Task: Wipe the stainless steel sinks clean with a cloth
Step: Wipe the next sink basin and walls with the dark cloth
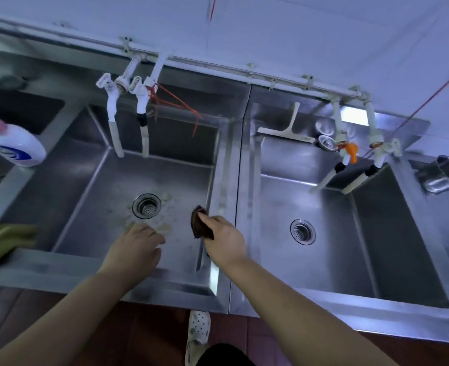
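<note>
The right hand [224, 237] is gripping a dark brown cloth [200, 225] against the right wall of the left sink [91, 180], while the left hand [136, 244] is hovering empty, fingers loosely curled, near the drain [146, 206]. Yellowish residue [165, 199] is ringing that drain; the right sink [376, 233] is lying beside it.

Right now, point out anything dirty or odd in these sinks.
Yellowish residue is smeared on the middle sink floor around its drain. The right sink looks clean. Red string dangles from the taps.
</note>
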### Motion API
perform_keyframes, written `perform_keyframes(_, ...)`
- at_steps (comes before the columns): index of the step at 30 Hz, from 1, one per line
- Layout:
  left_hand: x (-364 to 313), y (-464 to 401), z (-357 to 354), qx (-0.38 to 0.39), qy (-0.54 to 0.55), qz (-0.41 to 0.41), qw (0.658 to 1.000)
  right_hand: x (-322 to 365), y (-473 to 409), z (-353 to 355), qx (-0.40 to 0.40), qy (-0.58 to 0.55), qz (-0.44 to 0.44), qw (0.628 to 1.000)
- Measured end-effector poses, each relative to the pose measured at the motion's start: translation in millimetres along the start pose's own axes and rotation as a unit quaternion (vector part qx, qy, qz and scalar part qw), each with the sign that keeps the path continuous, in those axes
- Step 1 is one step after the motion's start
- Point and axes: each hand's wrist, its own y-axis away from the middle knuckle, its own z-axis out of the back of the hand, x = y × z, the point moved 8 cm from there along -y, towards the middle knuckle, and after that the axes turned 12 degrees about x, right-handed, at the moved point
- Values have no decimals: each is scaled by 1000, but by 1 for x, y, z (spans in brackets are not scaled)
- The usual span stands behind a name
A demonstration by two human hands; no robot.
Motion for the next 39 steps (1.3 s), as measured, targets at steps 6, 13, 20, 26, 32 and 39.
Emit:
perform_keyframes(6, 70, -5, 18, 4, -19, 32, 999, 36, -65, -24, 57, 2, 17, 998)
perform_keyframes(13, 167, -26, -10, 80, 16, 75, 994, 47, -116, -80, 142, 16, -16, 990)
perform_keyframes(20, 247, -74, -44, 183, -20, 6, 983, 26, -158, -150, 235, 84, -141, 958)
perform_keyframes(26, 284, -107, -76, 245, -65, -34, 967, -11, -168, -205, 382, 217, -187, 879)
perform_keyframes(32, 272, -136, -105, 288, -111, -82, 947, -39, -146, -241, 462, 34, -359, 810)
perform_keyframes(39, 266, -167, -154, 317, -126, -73, 937, -75, -173, -271, 382, -19, -431, 817)
